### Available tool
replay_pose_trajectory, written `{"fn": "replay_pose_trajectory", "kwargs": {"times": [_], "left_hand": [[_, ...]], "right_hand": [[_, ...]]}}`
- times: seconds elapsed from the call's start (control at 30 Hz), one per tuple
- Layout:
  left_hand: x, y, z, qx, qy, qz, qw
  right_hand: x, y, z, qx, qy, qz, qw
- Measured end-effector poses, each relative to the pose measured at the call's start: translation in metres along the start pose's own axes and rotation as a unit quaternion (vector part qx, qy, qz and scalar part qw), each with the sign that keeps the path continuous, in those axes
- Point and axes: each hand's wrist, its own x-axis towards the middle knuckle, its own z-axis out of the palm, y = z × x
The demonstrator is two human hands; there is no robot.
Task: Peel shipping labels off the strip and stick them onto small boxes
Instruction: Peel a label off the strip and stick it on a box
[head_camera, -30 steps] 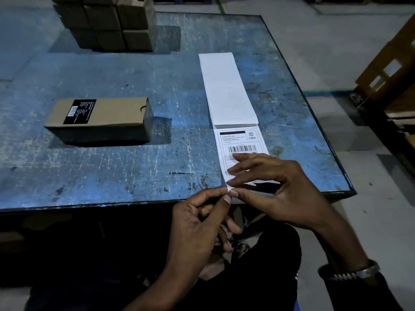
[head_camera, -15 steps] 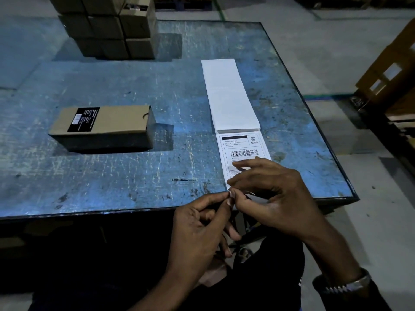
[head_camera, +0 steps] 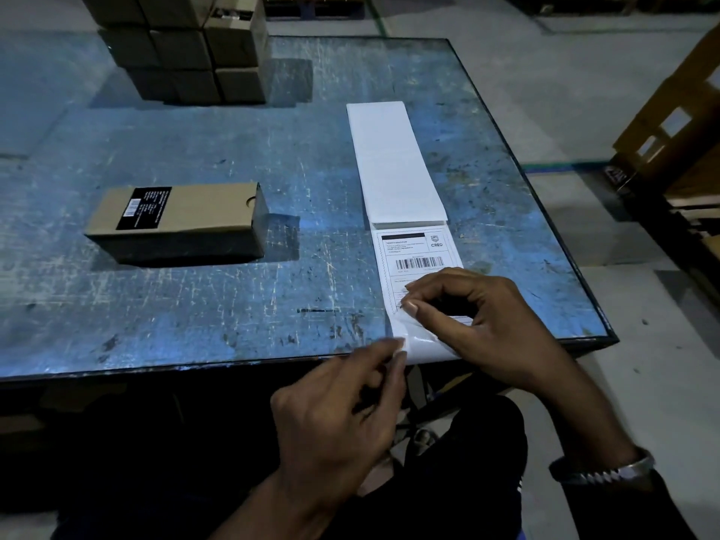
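A white strip of labels lies lengthwise on the blue table, its near end at the front edge. The nearest printed shipping label carries a barcode. My right hand pinches that label's near left corner, which is curled up off the backing. My left hand pinches the backing's near left corner at the table edge. A small brown cardboard box with a black sticker on top lies to the left, apart from both hands.
A stack of several brown boxes stands at the table's far left. Wooden pallets sit on the floor to the right. My dark-trousered legs are below the table's front edge.
My right hand has lifted the label's near corner up and away from the backing, while my left hand has drawn back slightly toward the table edge, holding the backing.
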Motion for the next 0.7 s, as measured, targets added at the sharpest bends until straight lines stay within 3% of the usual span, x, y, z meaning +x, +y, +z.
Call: {"fn": "replay_pose_trajectory", "kwargs": {"times": [0.07,0.17,0.3,0.7], "left_hand": [[0.000,-0.003,0.003,0.048,0.013,0.110,0.993],[0.007,-0.012,0.009,0.052,-0.019,0.159,0.986],[0.003,-0.024,0.014,0.063,-0.075,0.176,0.980],[0.023,-0.021,0.011,0.013,-0.065,0.148,0.987]], "right_hand": [[0.000,-0.002,-0.001,0.011,-0.012,0.004,1.000],[0.001,-0.002,-0.003,0.024,-0.020,0.009,0.999],[0.002,-0.001,-0.004,0.023,-0.016,0.026,0.999],[0.022,0.007,-0.016,-0.035,0.062,0.039,0.997]]}}
